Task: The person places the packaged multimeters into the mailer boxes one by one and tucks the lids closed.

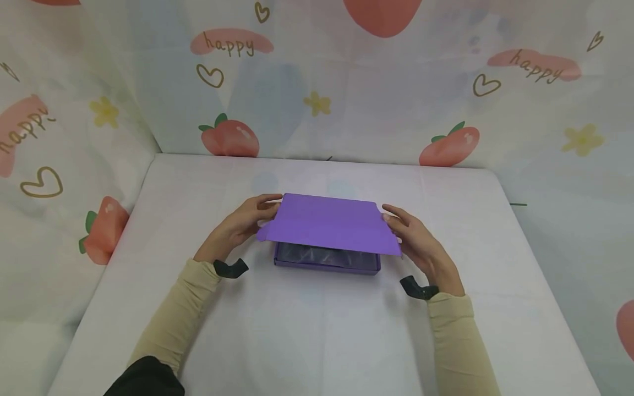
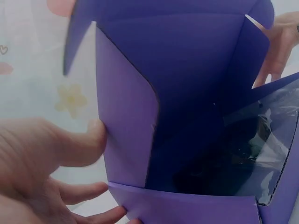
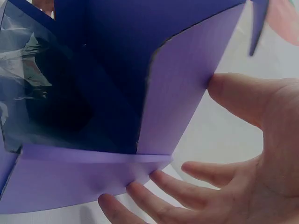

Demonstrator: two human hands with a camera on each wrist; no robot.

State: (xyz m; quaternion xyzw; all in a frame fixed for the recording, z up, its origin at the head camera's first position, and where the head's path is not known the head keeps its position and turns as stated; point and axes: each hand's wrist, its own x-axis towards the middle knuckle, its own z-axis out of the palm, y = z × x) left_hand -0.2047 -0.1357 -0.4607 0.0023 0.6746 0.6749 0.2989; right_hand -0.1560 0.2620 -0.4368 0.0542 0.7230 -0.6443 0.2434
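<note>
A purple cardboard box (image 1: 327, 270) lies on the white table with its hinged lid (image 1: 337, 223) tilted over it, partly raised. Inside, something dark lies under clear plastic wrap (image 2: 264, 140); what it is cannot be made out. My left hand (image 1: 246, 220) is at the box's left side, its thumb (image 2: 91, 144) touching the lid's side flap (image 2: 126, 112) and its fingertips against the box wall. On the opposite side, my right hand (image 1: 418, 239) touches the other side flap (image 3: 187, 88) with the thumb, while its extended fingers rest along the box wall (image 3: 84, 179).
The white table (image 1: 317, 341) is backed by a cloth (image 1: 356, 99) printed with fruit, hearts and words, which also hangs at both sides. Black straps (image 1: 230, 269) sit at both wrists. A dark object (image 1: 148, 379) shows at the lower left edge.
</note>
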